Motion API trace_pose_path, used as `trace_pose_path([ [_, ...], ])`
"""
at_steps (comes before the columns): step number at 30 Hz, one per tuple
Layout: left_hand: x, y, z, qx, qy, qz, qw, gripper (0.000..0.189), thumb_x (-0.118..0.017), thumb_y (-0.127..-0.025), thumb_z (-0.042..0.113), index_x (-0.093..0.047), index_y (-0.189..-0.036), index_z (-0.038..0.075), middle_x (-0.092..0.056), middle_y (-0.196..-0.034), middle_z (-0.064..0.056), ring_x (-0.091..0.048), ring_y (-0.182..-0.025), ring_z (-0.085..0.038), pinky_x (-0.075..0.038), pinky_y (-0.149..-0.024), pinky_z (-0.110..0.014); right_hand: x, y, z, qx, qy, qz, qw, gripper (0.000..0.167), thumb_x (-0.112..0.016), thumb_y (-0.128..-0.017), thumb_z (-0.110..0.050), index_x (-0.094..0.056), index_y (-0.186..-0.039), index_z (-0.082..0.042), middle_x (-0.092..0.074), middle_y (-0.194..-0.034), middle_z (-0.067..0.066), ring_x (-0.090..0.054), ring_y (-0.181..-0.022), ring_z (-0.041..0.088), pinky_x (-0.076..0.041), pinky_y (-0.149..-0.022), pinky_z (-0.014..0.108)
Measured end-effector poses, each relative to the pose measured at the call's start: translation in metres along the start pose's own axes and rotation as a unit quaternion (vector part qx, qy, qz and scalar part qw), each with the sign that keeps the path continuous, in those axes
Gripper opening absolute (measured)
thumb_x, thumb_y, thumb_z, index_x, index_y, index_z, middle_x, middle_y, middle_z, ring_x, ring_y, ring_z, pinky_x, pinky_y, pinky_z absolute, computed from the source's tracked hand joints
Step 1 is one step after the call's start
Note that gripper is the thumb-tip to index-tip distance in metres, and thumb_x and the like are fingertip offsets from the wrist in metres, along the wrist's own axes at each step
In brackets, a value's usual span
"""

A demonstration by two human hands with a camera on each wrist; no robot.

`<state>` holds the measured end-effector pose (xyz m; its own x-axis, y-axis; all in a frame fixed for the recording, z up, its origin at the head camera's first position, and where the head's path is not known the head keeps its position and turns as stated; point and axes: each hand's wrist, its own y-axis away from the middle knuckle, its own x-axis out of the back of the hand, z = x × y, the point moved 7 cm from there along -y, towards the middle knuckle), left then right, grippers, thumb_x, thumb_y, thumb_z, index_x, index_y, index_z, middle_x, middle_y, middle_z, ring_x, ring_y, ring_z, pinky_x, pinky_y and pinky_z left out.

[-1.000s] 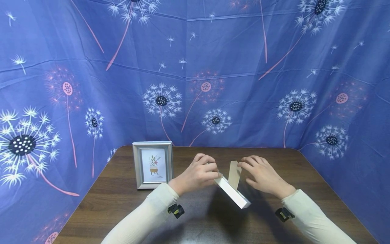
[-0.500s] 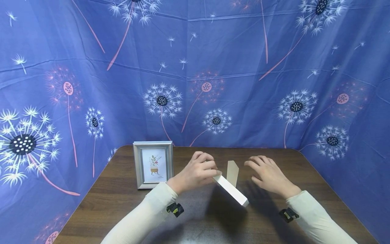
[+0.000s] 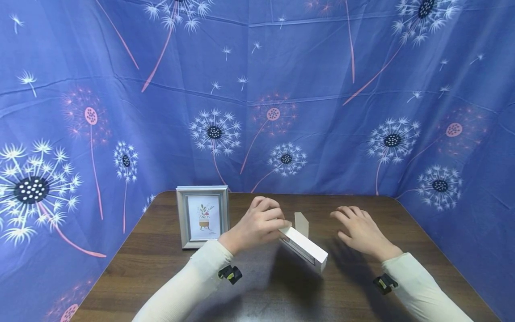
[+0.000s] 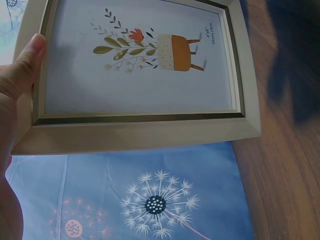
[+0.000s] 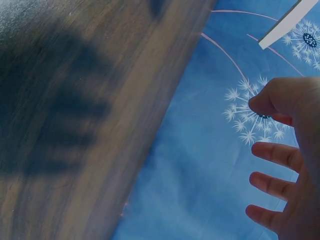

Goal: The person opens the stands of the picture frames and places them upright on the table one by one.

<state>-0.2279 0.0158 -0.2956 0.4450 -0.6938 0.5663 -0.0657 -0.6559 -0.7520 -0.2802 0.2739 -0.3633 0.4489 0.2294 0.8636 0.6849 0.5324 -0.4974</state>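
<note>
My left hand (image 3: 257, 226) grips one end of a white picture frame (image 3: 306, 246) and holds it tilted above the table. Its beige stand flap (image 3: 301, 224) sticks out from the back. In the left wrist view the thumb presses on the border of the frame (image 4: 135, 137), whose print shows a potted plant lying sideways. Apart from the frame, to its right, my right hand (image 3: 362, 232) hovers with fingers relaxed. The right wrist view shows that hand (image 5: 295, 165) holding nothing, with a white strip of the frame (image 5: 287, 24) at the top.
A second, silver-grey picture frame (image 3: 203, 217) stands upright on the brown wooden table (image 3: 145, 259), left of my left hand. Blue cloth with dandelion prints (image 3: 322, 112) hangs behind the table and along both sides.
My right hand has drawn back to the right, away from the stand flap. The held frame has turned in my left hand, so part of its front now shows.
</note>
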Motion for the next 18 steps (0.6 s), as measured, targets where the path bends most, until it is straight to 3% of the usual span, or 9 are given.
trace_pose_path([
  [10,0.002,-0.002,-0.004,0.018,-0.007,0.007,0.9998,0.03,-0.083,-0.075,0.037,-0.073,-0.093,0.016,-0.065,-0.088,0.006,-0.054,-0.098,-0.018,-0.041,-0.087,-0.039,-0.001,0.006,0.007,-0.025,0.006,-0.014,0.9996,0.044,-0.073,-0.075,-0.014,-0.064,-0.118,-0.005,-0.06,-0.117,0.018,-0.055,-0.105,0.042,-0.043,-0.081,0.06],
  [18,0.002,-0.002,-0.007,0.034,-0.019,0.009,0.9992,0.031,-0.081,-0.076,0.041,-0.072,-0.09,0.016,-0.062,-0.087,0.005,-0.055,-0.097,-0.019,-0.041,-0.087,-0.039,-0.004,0.011,0.009,-0.043,-0.002,-0.024,0.9988,0.044,-0.071,-0.077,-0.015,-0.062,-0.119,-0.005,-0.059,-0.118,0.018,-0.055,-0.106,0.043,-0.043,-0.082,0.061],
])
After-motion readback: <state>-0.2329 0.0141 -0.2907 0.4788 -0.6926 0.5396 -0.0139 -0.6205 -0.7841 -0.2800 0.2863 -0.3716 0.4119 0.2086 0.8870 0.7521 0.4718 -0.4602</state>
